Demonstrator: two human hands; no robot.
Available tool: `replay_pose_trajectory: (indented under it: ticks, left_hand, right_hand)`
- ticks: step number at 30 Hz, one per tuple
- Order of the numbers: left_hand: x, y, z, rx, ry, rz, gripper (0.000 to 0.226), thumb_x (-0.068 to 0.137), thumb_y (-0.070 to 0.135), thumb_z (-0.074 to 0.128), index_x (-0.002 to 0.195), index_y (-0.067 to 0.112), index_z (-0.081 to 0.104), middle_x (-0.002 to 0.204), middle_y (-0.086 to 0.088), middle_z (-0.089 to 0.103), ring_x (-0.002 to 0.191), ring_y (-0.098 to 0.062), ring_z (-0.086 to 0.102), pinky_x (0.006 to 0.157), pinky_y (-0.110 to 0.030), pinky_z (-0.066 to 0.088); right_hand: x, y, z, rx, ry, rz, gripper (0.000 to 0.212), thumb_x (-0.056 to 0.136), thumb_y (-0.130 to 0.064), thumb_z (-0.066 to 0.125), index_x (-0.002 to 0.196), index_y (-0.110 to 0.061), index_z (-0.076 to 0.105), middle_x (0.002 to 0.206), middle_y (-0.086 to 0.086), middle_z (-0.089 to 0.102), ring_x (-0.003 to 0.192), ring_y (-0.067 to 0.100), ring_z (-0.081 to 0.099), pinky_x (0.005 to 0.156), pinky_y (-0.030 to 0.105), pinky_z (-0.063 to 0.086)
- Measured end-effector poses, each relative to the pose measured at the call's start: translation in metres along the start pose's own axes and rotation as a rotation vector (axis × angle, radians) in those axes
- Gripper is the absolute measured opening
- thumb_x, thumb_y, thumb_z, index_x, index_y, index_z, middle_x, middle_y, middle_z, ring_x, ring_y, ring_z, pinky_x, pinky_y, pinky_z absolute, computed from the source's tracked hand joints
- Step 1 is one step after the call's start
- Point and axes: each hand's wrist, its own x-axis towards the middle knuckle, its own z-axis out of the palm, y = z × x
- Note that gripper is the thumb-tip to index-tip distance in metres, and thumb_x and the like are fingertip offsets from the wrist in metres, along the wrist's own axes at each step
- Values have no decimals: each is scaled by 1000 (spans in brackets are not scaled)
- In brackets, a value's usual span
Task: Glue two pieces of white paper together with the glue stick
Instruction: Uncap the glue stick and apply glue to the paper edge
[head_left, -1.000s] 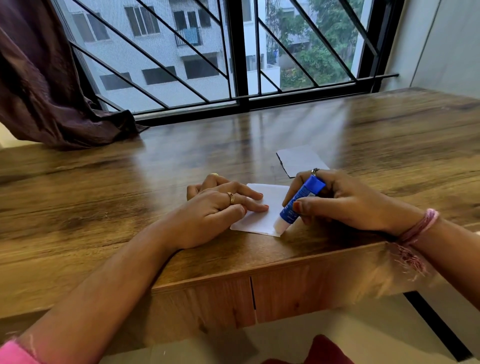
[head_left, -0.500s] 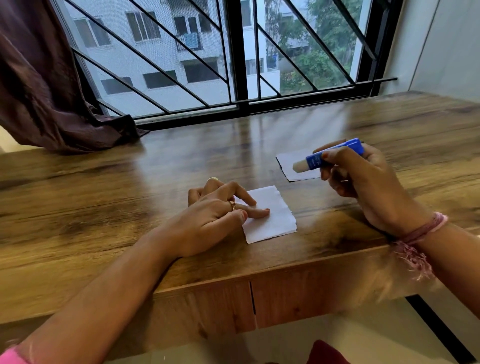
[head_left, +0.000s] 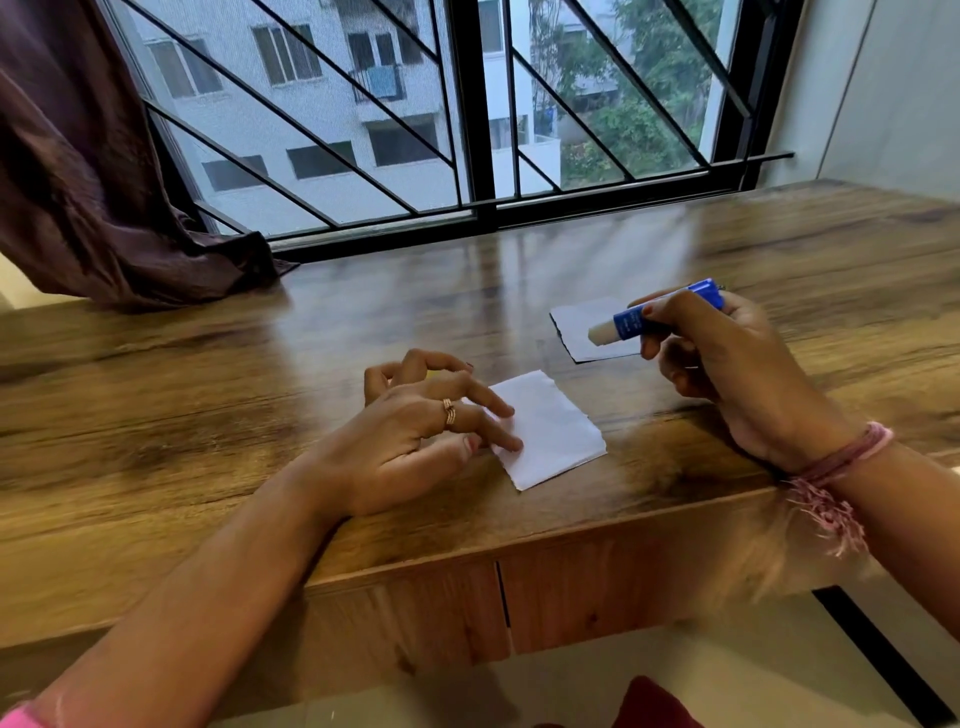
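Observation:
A small white paper (head_left: 553, 431) lies near the front edge of the wooden table (head_left: 208, 395). My left hand (head_left: 415, 436) rests on its left side, with straight fingertips pressing it down. A second white paper (head_left: 576, 325) lies farther back to the right. My right hand (head_left: 722, 364) is raised above the table and grips a blue glue stick (head_left: 654, 314), its uncapped whitish tip pointing left over the second paper.
A window with black bars (head_left: 478, 130) runs along the table's far edge. A dark brown curtain (head_left: 88, 197) hangs onto the table at the back left. The front edge of the table and a drawer seam (head_left: 501, 608) are just below the hands.
My right hand lifted the glue stick off the near paper's lower corner and carried it up and to the right, over the second paper. My left hand stayed on the near paper.

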Motion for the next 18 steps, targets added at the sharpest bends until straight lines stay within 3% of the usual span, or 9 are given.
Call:
replay_pose_trajectory:
  ticks: [4, 8, 14, 18]
  left_hand:
    - [2, 3, 2, 0, -2, 12, 42, 83, 25, 40, 111, 43, 67, 111, 19, 59, 119, 2, 30, 99, -35, 14]
    - [1, 2, 4, 32, -25, 22, 45, 86, 39, 31, 117, 45, 62, 108, 15, 53, 116, 1, 28, 98, -33, 14]
    - [0, -2, 5, 33, -4, 14, 50, 86, 45, 24, 123, 50, 56, 126, 23, 45, 122, -1, 24, 97, -31, 16]
    - [2, -5, 8, 40, -33, -17, 45, 91, 39, 28, 128, 49, 51, 131, 27, 42, 126, 4, 18, 99, -20, 7]
  right_hand:
    - [2, 1, 0, -16, -9, 40, 17, 88, -24, 57, 97, -10, 63, 60, -5, 61, 45, 10, 41, 39, 17, 30]
    - [2, 3, 1, -51, -29, 60, 15, 87, -20, 56, 94, -11, 66, 58, -4, 61, 43, 9, 42, 38, 17, 30]
    - [1, 3, 2, -85, -49, 48, 17, 87, -21, 57, 94, -11, 68, 59, -2, 61, 46, 12, 43, 41, 20, 30]
    - [0, 3, 1, -118, -97, 39, 16, 86, -23, 59, 95, -13, 68, 63, -4, 64, 48, 9, 46, 45, 21, 31]
